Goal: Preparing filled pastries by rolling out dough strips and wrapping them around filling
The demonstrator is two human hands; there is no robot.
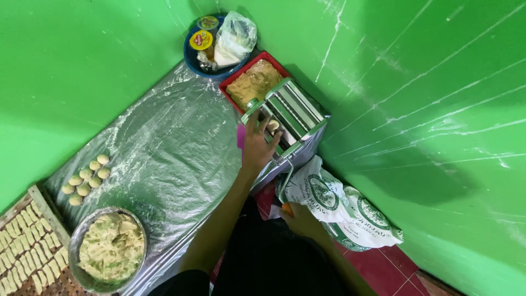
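At pasta roller (293,118) top, our left hand (256,145) presses dough piece (272,125) into rollers, fingers loose; right hand (298,218) clamped on crank handle (287,209). We feed flat, crank steady.

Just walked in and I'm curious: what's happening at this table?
A person is at a hand-cranked metal roller machine. The left hand feeds a pale dough piece into its rollers, while the right hand is down at the orange-tipped crank handle. Behind the machine is a red tray of dough. Small dough balls lie on the floured plastic-covered table, near a round metal bowl of shredded dough.
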